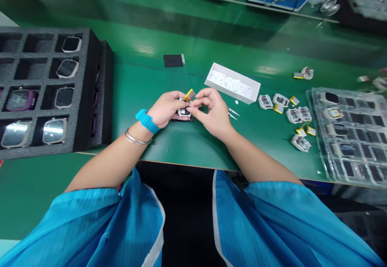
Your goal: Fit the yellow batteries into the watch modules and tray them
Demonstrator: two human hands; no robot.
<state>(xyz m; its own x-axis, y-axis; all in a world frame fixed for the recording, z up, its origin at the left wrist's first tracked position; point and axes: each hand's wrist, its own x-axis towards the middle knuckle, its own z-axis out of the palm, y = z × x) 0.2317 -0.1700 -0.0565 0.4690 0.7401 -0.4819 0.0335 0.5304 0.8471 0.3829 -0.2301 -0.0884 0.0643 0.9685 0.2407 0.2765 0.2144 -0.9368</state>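
Left hand (165,109) clamped on open watch case (184,113), centre; battery (190,94) out at 1 o'clock. Right hand (215,113) pinched at case, contents unclear. More open cases (293,116) at 3, closed watches (64,97) at 9.

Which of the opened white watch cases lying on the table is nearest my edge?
The case on your side of two yellow batteries, left of the clear trays; the other loose cases lie farther back.

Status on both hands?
Left hand: gripping open watch case. Right hand: fingertips at the case. Tweezers beside right hand, white box beyond; neither between hands and case.
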